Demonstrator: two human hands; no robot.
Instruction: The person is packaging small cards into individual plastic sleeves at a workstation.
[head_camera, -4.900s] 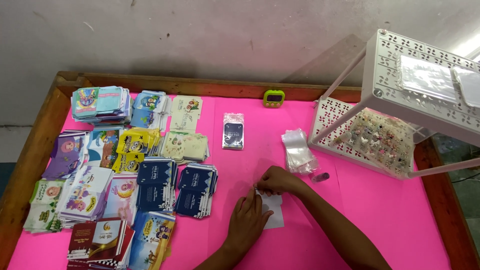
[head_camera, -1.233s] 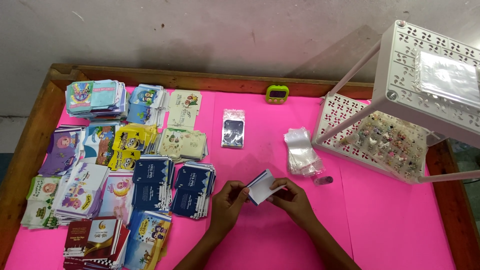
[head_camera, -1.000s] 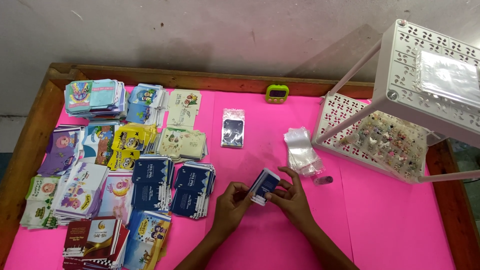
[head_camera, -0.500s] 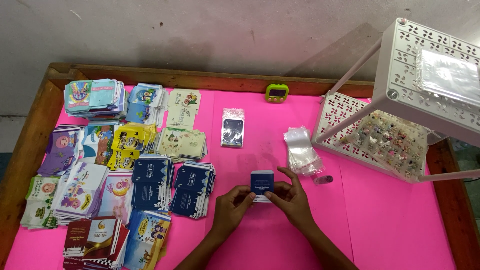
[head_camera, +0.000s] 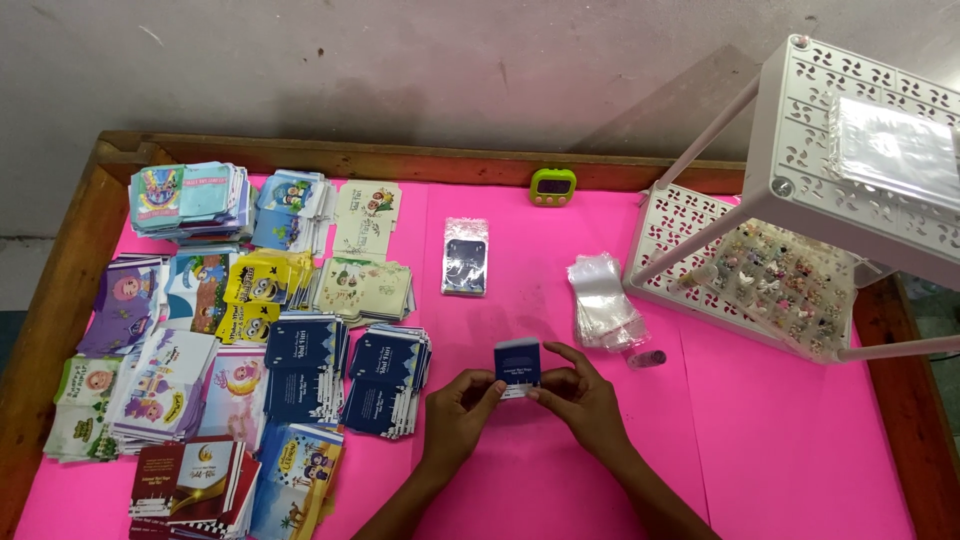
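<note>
Counting from the head view: two hands, one small dark-blue card held between them, one pink-covered table with a wooden rim, one green timer at the far edge, one white perforated rack with two shelves on the right, one pile of clear plastic sleeves just left of the rack's lower shelf, and one bagged dark card lying alone near the middle. Roughly fifteen stacks of printed cards crowd the left part of the table; the exact number cannot be told where they overlap. Two of them, nearest the hands, are dark-blue stacks of the same colour as the held card. A flat clear packet rests on the rack's top shelf, and many small trinkets lie on the lower one, too small to count.

Both hands are closed in a pinch. The left hand nips the card's lower left corner between thumb and fingertips; the right hand nips its lower right edge, with the forefinger stretched along that side. The card stands upright, its face toward the camera, between the two hands and rising above the fingertips, just over the pink surface, near the sleeves and beside the closer dark-blue stack.
</note>
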